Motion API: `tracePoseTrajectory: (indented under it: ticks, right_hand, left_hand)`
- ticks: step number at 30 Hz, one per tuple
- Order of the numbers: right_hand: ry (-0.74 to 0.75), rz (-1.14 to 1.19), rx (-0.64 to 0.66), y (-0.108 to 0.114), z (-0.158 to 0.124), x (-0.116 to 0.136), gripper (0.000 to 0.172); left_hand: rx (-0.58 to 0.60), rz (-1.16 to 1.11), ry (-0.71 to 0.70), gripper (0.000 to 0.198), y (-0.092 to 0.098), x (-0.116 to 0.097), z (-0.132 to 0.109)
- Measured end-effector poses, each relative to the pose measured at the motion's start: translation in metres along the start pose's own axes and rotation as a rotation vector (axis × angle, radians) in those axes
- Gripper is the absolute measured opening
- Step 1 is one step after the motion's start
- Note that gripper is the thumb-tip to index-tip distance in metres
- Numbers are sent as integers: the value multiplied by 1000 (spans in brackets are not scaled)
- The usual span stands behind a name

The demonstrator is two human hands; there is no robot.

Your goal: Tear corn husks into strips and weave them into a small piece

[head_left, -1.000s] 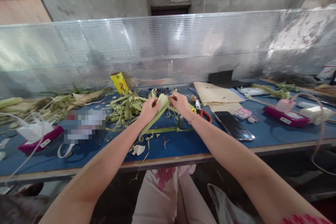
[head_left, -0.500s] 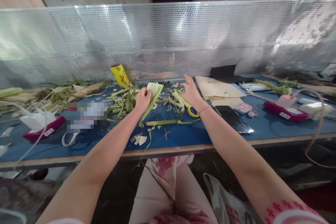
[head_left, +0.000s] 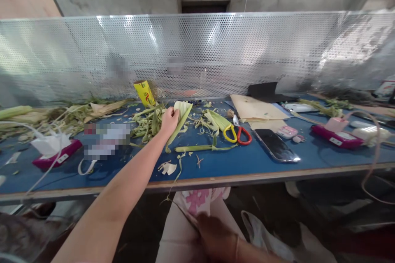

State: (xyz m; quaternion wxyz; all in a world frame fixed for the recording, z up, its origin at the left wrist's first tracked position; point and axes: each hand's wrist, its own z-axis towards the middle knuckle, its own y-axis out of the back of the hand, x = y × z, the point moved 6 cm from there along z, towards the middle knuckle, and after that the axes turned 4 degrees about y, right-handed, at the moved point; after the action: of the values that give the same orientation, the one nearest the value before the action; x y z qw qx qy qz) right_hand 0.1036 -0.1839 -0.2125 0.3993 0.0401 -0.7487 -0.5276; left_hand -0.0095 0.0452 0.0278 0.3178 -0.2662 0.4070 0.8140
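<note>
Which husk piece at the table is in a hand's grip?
The broad husk in the left hand; the piece by the yellow handle and the narrow strip lie untouched.

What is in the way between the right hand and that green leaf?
In this view, the table's front edge and, flat on the tabletop, a long green stalk lie between the blurred right hand, low over the lap, and the leaf pinched in the left hand.
</note>
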Motion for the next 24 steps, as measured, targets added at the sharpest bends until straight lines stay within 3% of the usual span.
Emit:
tracePoseTrajectory:
  ticks: [2,4,6,8,10,13,15,16,21,24]
  right_hand:
    - [-26,-59,45,-8,0,-14,49]
    - [34,-100,99,4,-10,-12,35]
    - [226,-63,72,35,-28,6,24]
    - [434,96,156,69,-50,27,18]
    - [470,329,85,116,-63,36,21]
    - [150,600,-336,193,-63,12,34]
    - [28,587,-649,242,-58,-8,38]
    - [-3,532,-738,263,-53,-18,38]
    - [-131,73,-855,342,-11,-62,34]
    - [-149,-134,-851,360,10,-66,32]
  left_hand:
    - [4,19,-6,27,0,-1,-1]
    - [18,22,-9,27,1,-3,-1]
    - [21,11,-2,27,1,-4,-1]
    - [12,-1,13,26,3,-4,-1]
    - [4,-3,32,27,4,-3,0]
    - [-5,18,42,29,6,0,0]
    - [-24,33,43,29,8,2,2]
    - [-41,27,47,28,10,4,3]
    - [-44,27,72,23,12,13,10]
    - [-9,-19,85,17,8,15,10]
